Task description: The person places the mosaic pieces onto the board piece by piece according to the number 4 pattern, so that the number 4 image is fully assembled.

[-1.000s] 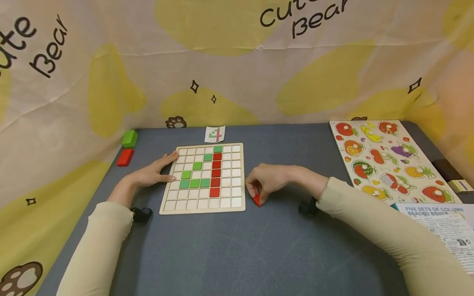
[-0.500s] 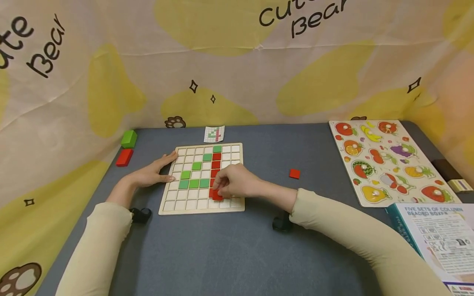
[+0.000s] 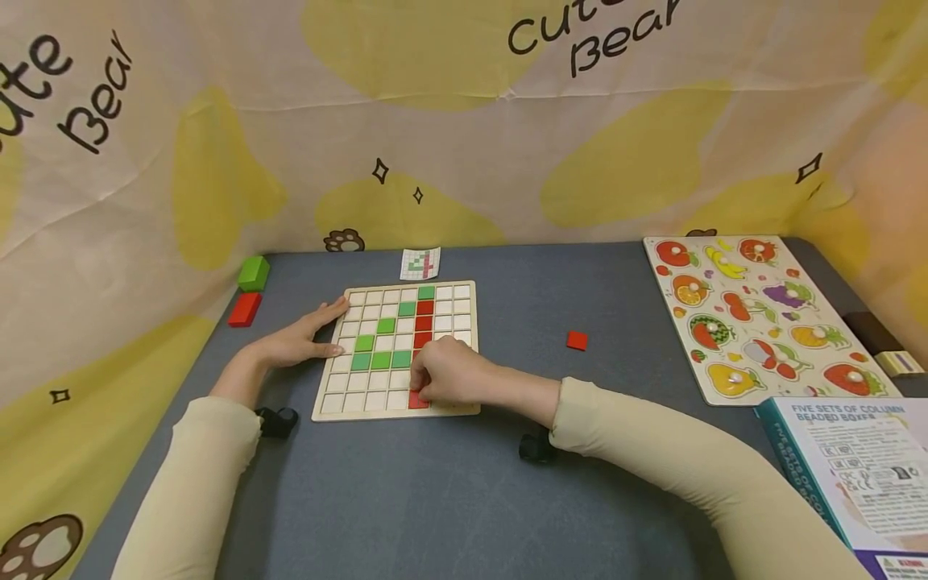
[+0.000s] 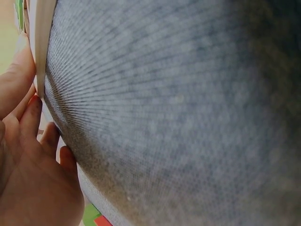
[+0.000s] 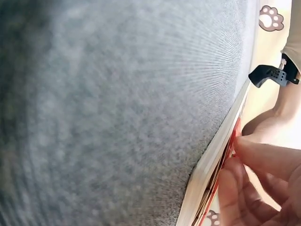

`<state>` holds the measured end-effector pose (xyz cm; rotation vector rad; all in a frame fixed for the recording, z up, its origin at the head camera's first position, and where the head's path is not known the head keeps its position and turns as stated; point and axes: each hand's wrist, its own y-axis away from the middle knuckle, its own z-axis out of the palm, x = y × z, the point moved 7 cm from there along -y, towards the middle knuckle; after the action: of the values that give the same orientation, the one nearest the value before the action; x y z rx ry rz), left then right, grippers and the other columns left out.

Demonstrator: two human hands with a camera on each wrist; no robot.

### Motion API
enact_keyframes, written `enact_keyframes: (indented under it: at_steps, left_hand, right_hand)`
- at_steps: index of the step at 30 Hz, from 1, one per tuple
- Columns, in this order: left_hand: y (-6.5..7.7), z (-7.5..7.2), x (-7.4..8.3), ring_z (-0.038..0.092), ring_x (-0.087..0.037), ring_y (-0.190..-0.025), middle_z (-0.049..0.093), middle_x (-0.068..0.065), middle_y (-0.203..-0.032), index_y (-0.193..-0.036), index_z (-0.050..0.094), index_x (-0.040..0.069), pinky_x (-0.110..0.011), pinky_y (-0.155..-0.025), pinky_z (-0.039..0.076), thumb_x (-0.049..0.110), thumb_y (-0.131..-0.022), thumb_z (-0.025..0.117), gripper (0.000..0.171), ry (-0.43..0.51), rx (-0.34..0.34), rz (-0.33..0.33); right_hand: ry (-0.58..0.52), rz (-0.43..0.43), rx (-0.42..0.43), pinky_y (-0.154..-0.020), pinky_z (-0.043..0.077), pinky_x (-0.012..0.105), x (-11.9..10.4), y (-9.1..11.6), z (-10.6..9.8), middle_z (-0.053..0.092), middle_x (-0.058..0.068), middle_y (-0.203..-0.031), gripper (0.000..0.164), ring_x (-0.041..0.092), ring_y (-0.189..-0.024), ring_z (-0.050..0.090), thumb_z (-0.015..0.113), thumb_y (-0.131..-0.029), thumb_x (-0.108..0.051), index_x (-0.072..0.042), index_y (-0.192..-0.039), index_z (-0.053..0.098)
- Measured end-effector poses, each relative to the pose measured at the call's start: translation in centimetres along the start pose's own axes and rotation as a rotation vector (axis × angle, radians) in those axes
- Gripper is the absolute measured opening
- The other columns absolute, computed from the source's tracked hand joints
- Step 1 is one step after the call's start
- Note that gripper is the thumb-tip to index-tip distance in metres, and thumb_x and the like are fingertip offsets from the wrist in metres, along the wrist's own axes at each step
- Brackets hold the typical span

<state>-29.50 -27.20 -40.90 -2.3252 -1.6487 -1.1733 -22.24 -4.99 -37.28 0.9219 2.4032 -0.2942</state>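
Note:
A wooden grid board [image 3: 374, 400] lies on the table, with green tiles [image 3: 380, 360] in a stepped pattern and a column of red tiles [image 3: 424, 323]. My left hand [image 3: 297, 338] rests along the board's left edge, fingers and thumb spread; in the left wrist view its thumb touches the rim. With curled fingers, my right hand [image 3: 455, 372] holds a red tile [image 3: 417, 399] at the bottom row, under that column. The right wrist view shows thumb and fingertips close on the red piece. My right hand covers part of the column and nearby cells.
A loose red tile [image 3: 577, 341] lies right of the board. Behind it sits a pattern card [image 3: 420, 263]. Green [image 3: 254, 273] and red blocks [image 3: 245, 309] stand at the left edge. A fruit puzzle [image 3: 754, 310] and a beaded-box package [image 3: 855, 459] occupy the right.
My right hand has carried a red tile from the table leftward onto the board, then down to the bottom row. The loose red tile came into sight. My left hand stays put.

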Motion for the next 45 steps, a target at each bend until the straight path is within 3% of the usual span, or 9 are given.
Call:
enact_keyframes:
  at_steps: [7, 11, 16, 23, 28, 37, 45]
  left_hand:
    - [-0.2, 0.1, 0.1, -0.014, -0.046, -0.153, -0.007, -0.018, -0.168, -0.16, 0.006, 0.014, -0.075, -0.115, -0.004, 0.029, -0.093, 0.066, 0.091, -0.005, -0.004, 0.001]
    - [-0.2, 0.1, 0.2, -0.014, -0.046, -0.153, -0.008, -0.018, -0.168, -0.16, 0.006, 0.014, -0.074, -0.115, -0.004, 0.029, -0.093, 0.066, 0.091, -0.005, -0.006, 0.001]
    - [-0.1, -0.1, 0.1, -0.014, -0.046, -0.153, -0.008, -0.019, -0.167, -0.16, 0.005, 0.014, -0.074, -0.115, -0.004, 0.028, -0.094, 0.066, 0.091, -0.001, -0.005, 0.001]
    - [0.3, -0.1, 0.1, -0.015, -0.046, -0.152, -0.009, -0.02, -0.167, -0.16, 0.005, 0.012, -0.074, -0.115, -0.005, 0.028, -0.094, 0.065, 0.091, 0.003, -0.002, 0.011]
    - [0.3, -0.1, 0.0, -0.015, -0.046, -0.152, -0.008, -0.02, -0.167, -0.16, 0.005, 0.012, -0.074, -0.115, -0.005, 0.028, -0.094, 0.066, 0.091, 0.008, 0.001, 0.014]
    - [0.1, -0.1, 0.0, -0.015, -0.046, -0.152, -0.008, -0.02, -0.167, -0.16, 0.006, 0.012, -0.073, -0.115, -0.005, 0.028, -0.094, 0.066, 0.091, 0.016, 0.004, 0.026]
    - [0.2, -0.1, 0.0, -0.014, -0.046, -0.153, -0.008, -0.019, -0.167, -0.16, 0.005, 0.013, -0.074, -0.115, -0.004, 0.028, -0.094, 0.066, 0.091, 0.006, 0.003, 0.015]
  right_hand:
    - [0.044, -0.006, -0.061, -0.062, 0.045, 0.016, 1.4, 0.8, -0.6, 0.071, -0.006, -0.073, 0.017, 0.004, -0.069, 0.057, 0.069, -0.079, 0.0, -0.015, -0.079, 0.076]
    - [0.026, 0.013, -0.04, -0.063, 0.045, 0.017, 4.0, 2.0, -2.9, 0.07, -0.005, -0.073, 0.01, 0.004, -0.067, 0.055, 0.073, -0.081, -0.005, -0.014, -0.08, 0.075]
    - [-0.019, 0.084, -0.048, -0.069, 0.052, 0.022, 8.8, 4.0, -6.8, 0.075, 0.001, -0.086, 0.01, 0.007, -0.075, 0.063, 0.075, -0.082, -0.004, -0.011, -0.09, 0.076]
    - [-0.067, 0.235, -0.302, -0.072, 0.047, 0.026, 15.0, 7.3, -9.5, 0.064, 0.008, -0.096, 0.032, 0.016, -0.086, 0.055, 0.07, -0.074, 0.008, -0.012, -0.099, 0.074]
    - [-0.109, 0.263, -0.413, -0.07, 0.045, 0.026, 16.8, 8.7, -9.6, 0.056, 0.01, -0.097, 0.036, 0.019, -0.083, 0.052, 0.078, -0.071, 0.007, -0.011, -0.101, 0.071]
    - [-0.002, 0.247, -0.33, -0.067, 0.045, 0.026, 16.9, 8.3, -9.9, 0.061, 0.001, -0.079, 0.022, 0.013, -0.073, 0.054, 0.086, -0.071, -0.01, -0.013, -0.081, 0.067]
    - [-0.186, 0.199, -0.082, -0.061, 0.05, 0.025, 13.3, 5.2, -8.3, 0.071, 0.0, -0.073, 0.016, 0.011, -0.064, 0.064, 0.085, -0.076, -0.015, -0.014, -0.084, 0.071]
